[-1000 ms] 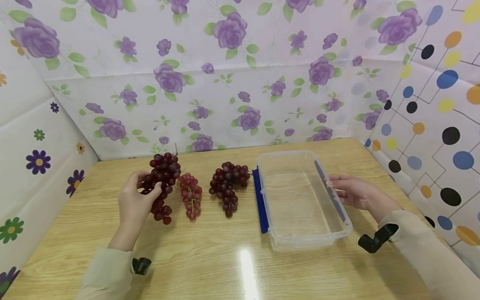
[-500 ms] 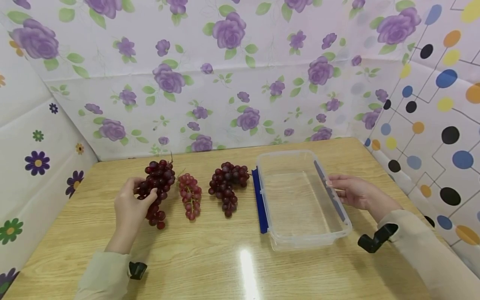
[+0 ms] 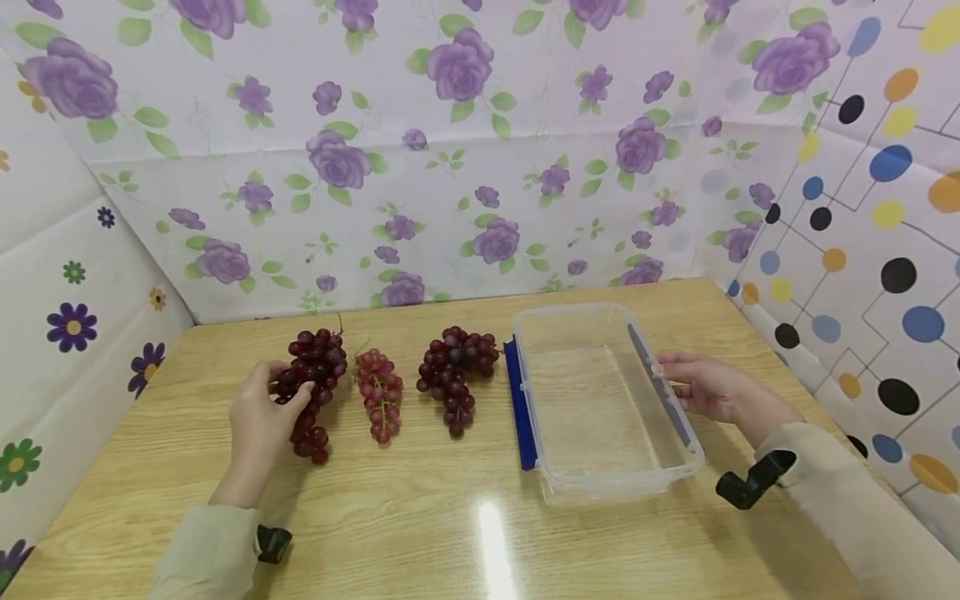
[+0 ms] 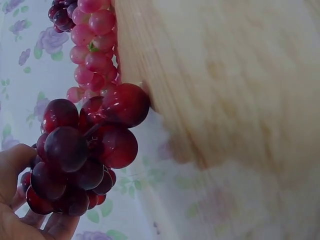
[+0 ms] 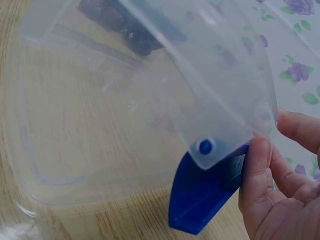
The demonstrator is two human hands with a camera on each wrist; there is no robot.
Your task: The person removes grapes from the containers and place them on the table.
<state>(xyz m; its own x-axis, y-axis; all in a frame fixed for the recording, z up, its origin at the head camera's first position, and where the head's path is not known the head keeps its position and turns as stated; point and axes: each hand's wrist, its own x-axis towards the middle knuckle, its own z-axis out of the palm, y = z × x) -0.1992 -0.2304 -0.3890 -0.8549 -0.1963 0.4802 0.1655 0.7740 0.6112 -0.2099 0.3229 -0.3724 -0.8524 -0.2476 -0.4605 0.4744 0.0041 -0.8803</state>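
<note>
My left hand [image 3: 258,417] holds a bunch of dark red grapes [image 3: 318,362] between thumb and fingers, at the left of the table. In the left wrist view, large glossy grapes [image 4: 67,150] fill the space in front of the fingers. Whether the bunch rests fully on the table I cannot tell. To its right lie a smaller pink-red grape bunch [image 3: 380,392] and another dark bunch [image 3: 453,371]. My right hand [image 3: 716,387] pinches the right rim of a clear plastic container [image 3: 622,481], lidless and with nothing inside. Beside the thumb hangs a blue latch [image 5: 200,195].
Another blue latch [image 3: 521,404] stands out along the container's left side. The wooden table [image 3: 390,517] meets a flowered cloth backdrop [image 3: 420,192]; patterned cloths rise at both sides. Light glares off the table's front middle.
My left hand has moved slightly left and toward me, lowering the dark red grapes away from the pink-red bunch. My right hand and the container have stayed in place.
</note>
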